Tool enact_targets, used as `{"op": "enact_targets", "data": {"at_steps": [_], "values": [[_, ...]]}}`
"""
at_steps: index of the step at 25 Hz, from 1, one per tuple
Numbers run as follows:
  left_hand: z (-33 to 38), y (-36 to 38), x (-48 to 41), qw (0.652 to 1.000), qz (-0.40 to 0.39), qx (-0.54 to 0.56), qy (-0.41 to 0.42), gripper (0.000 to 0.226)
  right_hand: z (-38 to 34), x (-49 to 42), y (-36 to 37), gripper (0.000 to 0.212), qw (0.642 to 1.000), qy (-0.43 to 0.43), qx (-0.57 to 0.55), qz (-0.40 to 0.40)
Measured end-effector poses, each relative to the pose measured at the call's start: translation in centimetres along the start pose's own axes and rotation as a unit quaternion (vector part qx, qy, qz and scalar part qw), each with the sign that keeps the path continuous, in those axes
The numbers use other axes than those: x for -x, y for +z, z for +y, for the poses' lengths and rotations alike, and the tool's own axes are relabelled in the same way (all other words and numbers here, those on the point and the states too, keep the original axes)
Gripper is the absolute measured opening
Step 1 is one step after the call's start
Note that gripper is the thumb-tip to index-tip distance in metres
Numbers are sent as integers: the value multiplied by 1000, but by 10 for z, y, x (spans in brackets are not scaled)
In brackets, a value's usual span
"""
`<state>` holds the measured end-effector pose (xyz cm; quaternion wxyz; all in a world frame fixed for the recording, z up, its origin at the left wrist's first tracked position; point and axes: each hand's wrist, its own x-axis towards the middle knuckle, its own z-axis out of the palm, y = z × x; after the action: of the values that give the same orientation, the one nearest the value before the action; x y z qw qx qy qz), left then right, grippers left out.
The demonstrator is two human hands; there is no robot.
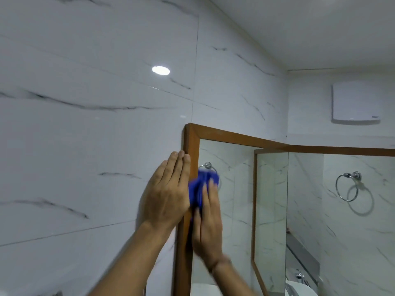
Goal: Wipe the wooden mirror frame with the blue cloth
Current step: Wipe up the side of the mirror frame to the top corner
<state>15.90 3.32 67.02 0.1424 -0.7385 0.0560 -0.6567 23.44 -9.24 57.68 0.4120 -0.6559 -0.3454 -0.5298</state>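
Note:
The wooden mirror frame hangs on a white marble-tile wall, its top left corner near the middle of the view. My left hand lies flat and open on the tiles, fingertips touching the frame's left upright. My right hand presses the blue cloth against the inner edge of that upright and the glass beside it. The right hand is blurred. The cloth is bunched under its fingers, and part of it is hidden.
The mirror glass reflects a chrome towel ring partly behind the cloth. A second mirror on the right wall shows another towel ring. A white vent box sits high on the right wall. Chrome fittings show at the bottom right.

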Motion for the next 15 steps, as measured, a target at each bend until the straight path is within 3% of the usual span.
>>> {"op": "enact_targets", "data": {"at_steps": [3, 7, 11, 13, 15], "values": [[-5, -3, -18, 999, 32, -14, -28, 56, -17, -110, -8, 63, 999, 10, 24, 44], [-9, 1, -17, 999, -29, -31, -22, 64, 0, -13, 5, 62, 999, -10, 50, 18], [-6, 5, -19, 999, -7, 3, -34, 67, 20, 102, 11, 51, 993, -56, 108, -6], [-3, 7, -18, 999, -2, 3, -38, 67, 26, 81, 11, 57, 989, -99, 111, 15], [-2, 8, -15, 999, -1, -6, -34, 67, 6, -6, -1, 71, 998, -46, 40, 22]]}}
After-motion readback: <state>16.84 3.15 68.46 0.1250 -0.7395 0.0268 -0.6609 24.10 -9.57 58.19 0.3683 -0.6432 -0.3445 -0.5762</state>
